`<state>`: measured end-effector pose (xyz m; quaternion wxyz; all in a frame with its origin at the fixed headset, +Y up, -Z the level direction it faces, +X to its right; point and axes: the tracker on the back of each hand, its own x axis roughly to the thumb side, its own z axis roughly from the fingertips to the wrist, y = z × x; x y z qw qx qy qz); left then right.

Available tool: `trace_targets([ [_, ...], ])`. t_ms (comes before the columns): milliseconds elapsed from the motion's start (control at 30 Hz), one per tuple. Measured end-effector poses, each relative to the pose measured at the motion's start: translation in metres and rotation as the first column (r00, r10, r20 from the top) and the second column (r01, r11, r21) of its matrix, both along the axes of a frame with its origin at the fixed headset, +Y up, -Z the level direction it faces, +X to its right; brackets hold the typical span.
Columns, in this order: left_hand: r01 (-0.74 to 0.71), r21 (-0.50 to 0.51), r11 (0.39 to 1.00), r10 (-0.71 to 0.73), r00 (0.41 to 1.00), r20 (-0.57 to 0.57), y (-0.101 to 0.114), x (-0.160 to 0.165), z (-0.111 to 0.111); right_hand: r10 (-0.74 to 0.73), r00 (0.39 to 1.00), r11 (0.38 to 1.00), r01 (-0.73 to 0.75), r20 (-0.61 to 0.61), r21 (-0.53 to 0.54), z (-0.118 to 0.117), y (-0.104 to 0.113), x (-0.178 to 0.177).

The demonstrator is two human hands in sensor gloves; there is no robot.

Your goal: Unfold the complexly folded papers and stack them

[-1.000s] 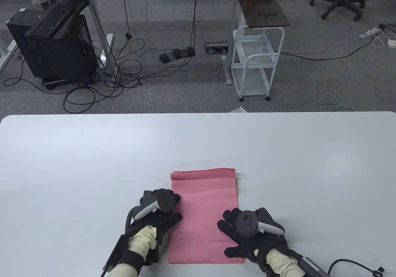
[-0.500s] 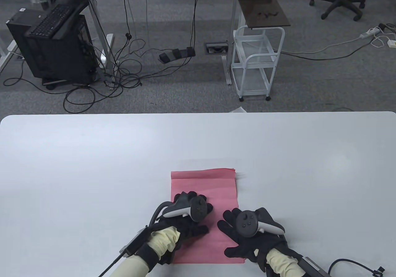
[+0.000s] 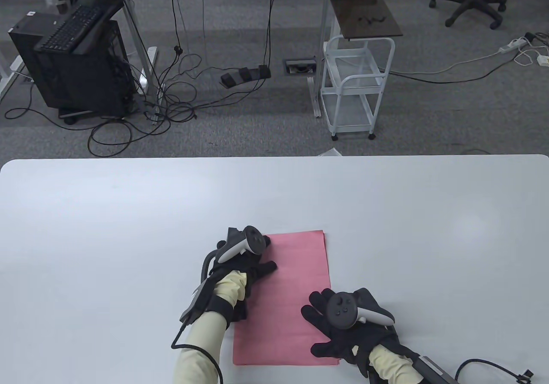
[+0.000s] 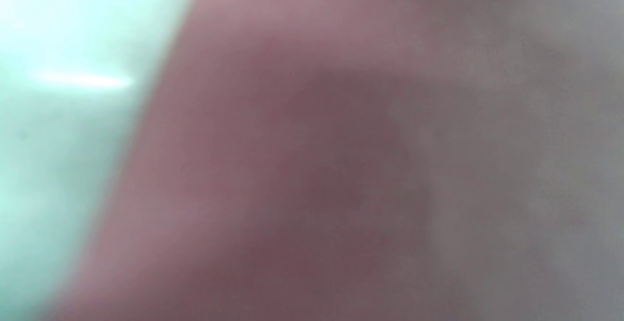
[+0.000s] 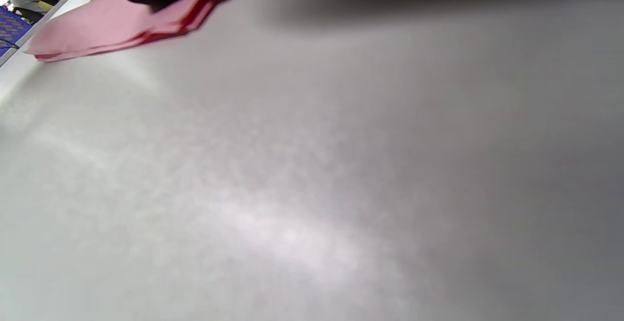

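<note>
**Left hand slides up to the far corner of the pink paper**

Since half a second ago the left hand (image 3: 245, 259) has travelled from the middle of the pink paper (image 3: 296, 281) to its far left corner, and the raised lip that showed along the far edge one second ago now lies flat. Its gloved fingers (image 3: 266, 241) reach across that corner and look laid on the sheet rather than curled round it, though the tracker (image 3: 245, 243) on the back of the hand hides most of them, so whether they pinch the edge cannot be told. The right hand (image 3: 343, 324) has not shifted: it rests on the near right part of the paper with its fingers (image 3: 316, 301) spread wide and straight, pressing the sheet to the counter (image 3: 128, 229).

That paper lies flat on the white counter near its front edge, roughly centred between the two hands, long sides running away from the person. In the right wrist view the pink paper (image 5: 97, 30) shows more than one layer at its edge, with a dark glove tip on top of it. From the left wrist comes only a blur of pink and pale grey.

Beyond the counter, on the grey carpet, stand a white wire cart (image 3: 354, 84), a black computer tower (image 3: 81, 71) with a keyboard (image 3: 70, 26) on top, and loose cables (image 3: 171, 105).
</note>
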<state>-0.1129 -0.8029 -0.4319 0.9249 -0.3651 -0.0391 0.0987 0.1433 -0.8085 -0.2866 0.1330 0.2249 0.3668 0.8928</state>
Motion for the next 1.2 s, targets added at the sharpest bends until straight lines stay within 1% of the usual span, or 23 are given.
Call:
trace_targets([
  [167,-0.022,0.057,0.998,0.022,1.000,0.001,0.004,0.000,0.001,-0.007,1.000,1.000,0.007,0.003,-0.005,0.000,0.000,0.000],
  [200,-0.007,0.061,0.998,0.007,1.000,-0.003,0.009,0.000,0.003,-0.018,1.000,1.000,0.018,0.012,0.001,-0.001,0.002,0.000],
  [233,-0.001,0.093,0.996,0.001,1.000,0.003,0.017,0.000,0.006,-0.050,0.998,0.999,0.050,0.034,0.017,-0.002,0.005,0.001],
  [300,-0.031,0.195,0.980,0.024,0.999,0.035,0.036,0.000,0.015,-0.139,0.986,0.990,0.135,0.092,0.045,-0.003,0.013,0.002],
  [333,-0.045,0.260,0.965,0.025,0.997,0.078,0.052,0.001,0.025,-0.182,0.975,0.982,0.172,0.130,0.082,-0.003,0.021,0.003],
  [367,-0.057,0.294,0.954,0.028,0.994,0.103,0.061,0.001,0.033,-0.201,0.968,0.976,0.184,0.147,0.118,-0.004,0.026,0.004],
  [400,-0.095,0.336,0.937,0.048,0.988,0.144,0.074,0.001,0.047,-0.212,0.963,0.971,0.189,0.163,0.149,-0.006,0.034,0.004],
  [433,-0.122,0.355,0.927,0.070,0.985,0.157,0.082,0.001,0.059,-0.219,0.959,0.967,0.189,0.177,0.172,-0.007,0.042,0.004],
  [500,-0.170,0.365,0.915,0.120,0.981,0.155,0.098,0.001,0.093,-0.260,0.940,0.945,0.202,0.219,0.255,-0.005,0.061,0.001],
  [533,-0.193,0.387,0.902,0.145,0.978,0.151,0.103,0.001,0.111,-0.288,0.928,0.929,0.211,0.236,0.303,-0.003,0.070,-0.002],
  [567,-0.205,0.403,0.892,0.158,0.976,0.148,0.105,0.000,0.123,-0.310,0.919,0.914,0.217,0.245,0.342,0.000,0.077,-0.005],
  [600,-0.205,0.434,0.877,0.165,0.978,0.128,0.106,0.000,0.139,-0.322,0.913,0.900,0.214,0.250,0.380,0.005,0.084,-0.010],
  [700,-0.178,0.443,0.878,0.138,0.983,0.122,0.099,0.000,0.169,-0.285,0.927,0.890,0.162,0.243,0.425,0.020,0.089,-0.022],
  [800,-0.196,0.501,0.843,0.168,0.981,0.101,0.082,0.000,0.188,-0.234,0.943,0.897,0.116,0.236,0.427,0.027,0.076,-0.029],
  [833,-0.190,0.541,0.819,0.167,0.982,0.092,0.073,0.000,0.195,-0.189,0.956,0.915,0.089,0.224,0.393,0.028,0.068,-0.031],
  [867,-0.190,0.502,0.844,0.150,0.982,0.119,0.071,0.003,0.193,-0.175,0.960,0.923,0.084,0.217,0.375,0.028,0.065,-0.032],
  [900,-0.181,0.435,0.882,0.127,0.980,0.151,0.070,0.002,0.192,-0.175,0.959,0.927,0.086,0.221,0.365,0.027,0.063,-0.032],
  [967,-0.184,0.490,0.852,0.145,0.983,0.116,0.072,0.001,0.189,-0.192,0.956,0.932,0.107,0.221,0.345,0.027,0.060,-0.033],
  [1000,-0.216,0.485,0.847,0.181,0.976,0.119,0.072,0.001,0.187,-0.195,0.956,0.933,0.112,0.219,0.342,0.026,0.060,-0.034],
  [1067,-0.236,0.467,0.852,0.206,0.972,0.115,0.072,0.000,0.186,-0.195,0.956,0.938,0.117,0.218,0.326,0.025,0.057,-0.033],
  [1200,-0.228,0.454,0.861,0.195,0.974,0.120,0.067,-0.001,0.185,-0.214,0.949,0.948,0.144,0.233,0.283,0.024,0.051,-0.032],
])
